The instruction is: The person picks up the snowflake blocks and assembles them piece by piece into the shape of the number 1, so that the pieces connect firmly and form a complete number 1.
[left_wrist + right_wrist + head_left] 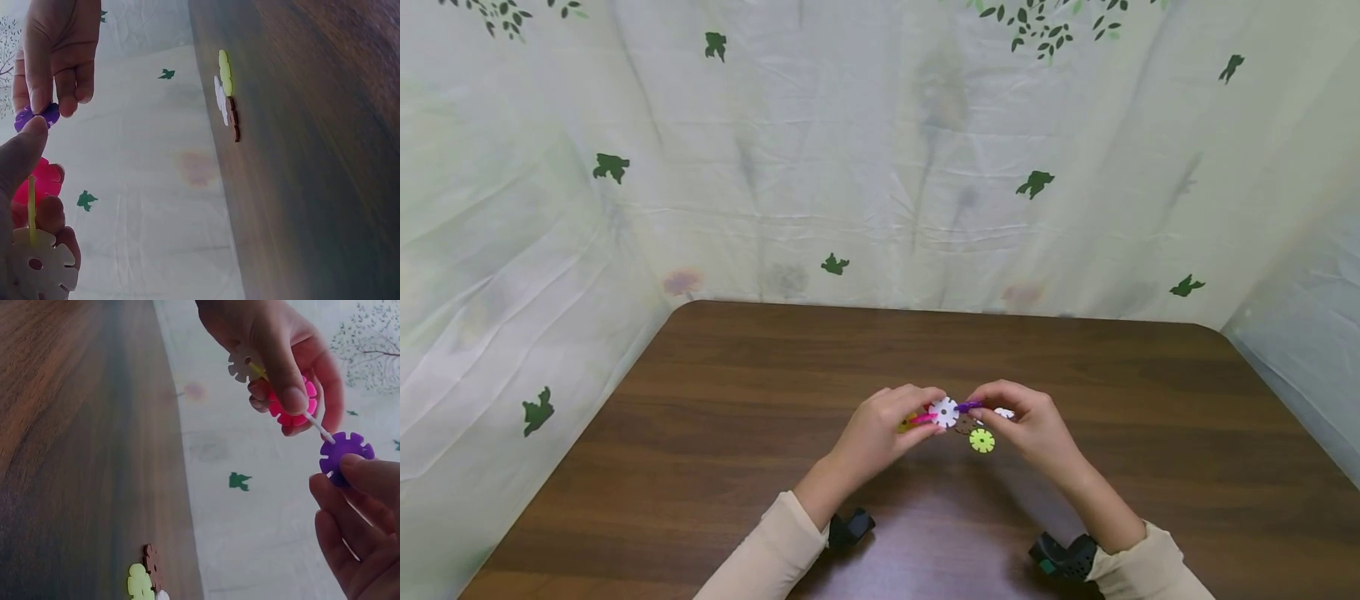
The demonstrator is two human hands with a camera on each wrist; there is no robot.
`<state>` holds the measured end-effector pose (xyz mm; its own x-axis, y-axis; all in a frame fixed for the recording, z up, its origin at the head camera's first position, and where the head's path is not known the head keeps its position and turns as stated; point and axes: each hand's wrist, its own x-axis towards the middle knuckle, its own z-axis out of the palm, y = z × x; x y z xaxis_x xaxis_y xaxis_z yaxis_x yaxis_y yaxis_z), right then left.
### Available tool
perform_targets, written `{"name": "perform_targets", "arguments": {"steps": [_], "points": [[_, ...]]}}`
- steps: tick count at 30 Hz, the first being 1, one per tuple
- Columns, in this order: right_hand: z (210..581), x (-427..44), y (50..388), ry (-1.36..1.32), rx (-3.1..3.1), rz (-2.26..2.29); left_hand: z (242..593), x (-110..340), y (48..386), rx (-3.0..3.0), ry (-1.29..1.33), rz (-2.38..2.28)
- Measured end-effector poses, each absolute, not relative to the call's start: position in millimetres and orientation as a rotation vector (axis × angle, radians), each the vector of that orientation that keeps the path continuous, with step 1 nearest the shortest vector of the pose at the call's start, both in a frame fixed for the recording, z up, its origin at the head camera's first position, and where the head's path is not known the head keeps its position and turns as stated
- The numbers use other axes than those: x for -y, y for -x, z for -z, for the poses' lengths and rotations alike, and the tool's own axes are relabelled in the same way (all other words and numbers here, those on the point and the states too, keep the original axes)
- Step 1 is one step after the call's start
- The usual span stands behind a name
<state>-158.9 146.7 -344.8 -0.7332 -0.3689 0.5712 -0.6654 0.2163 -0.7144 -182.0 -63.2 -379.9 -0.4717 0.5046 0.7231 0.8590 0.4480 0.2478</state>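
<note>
My left hand (883, 427) grips a chain of joined notched discs above the table; in the right wrist view a pink disc (292, 404) lies under its thumb, beside a pale disc (240, 365) and a thin yellow one between them. A white disc (943, 412), edge-on in the right wrist view, links the pink disc to a purple disc (342, 454). My right hand (1033, 425) pinches that purple disc between thumb and fingers. The white disc's rim meets the purple disc.
On the wooden table (760, 383) beyond and below the hands lie a lime disc (982, 441), a brown disc (965, 425) and a white disc (1003, 412), close together. A patterned cloth (880, 167) hangs behind the table's far edge.
</note>
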Motion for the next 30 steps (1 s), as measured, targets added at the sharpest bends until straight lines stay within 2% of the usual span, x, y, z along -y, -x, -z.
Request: {"name": "perform_targets", "arguments": {"steps": [7, 17, 23, 30], "points": [[370, -156, 175, -1.061, 2.109, -1.421, 376, 62, 179, 2.153, 1.167, 0.875], [365, -151, 170, -1.029, 2.15, -1.436, 376, 63, 181, 2.179, 1.189, 0.868], [355, -145, 161, -0.919, 2.225, -1.638, 379, 65, 184, 2.207, 1.141, 0.848], [370, -145, 167, -0.816, 2.224, -1.921, 380, 66, 185, 2.226, 1.195, 0.873]]}}
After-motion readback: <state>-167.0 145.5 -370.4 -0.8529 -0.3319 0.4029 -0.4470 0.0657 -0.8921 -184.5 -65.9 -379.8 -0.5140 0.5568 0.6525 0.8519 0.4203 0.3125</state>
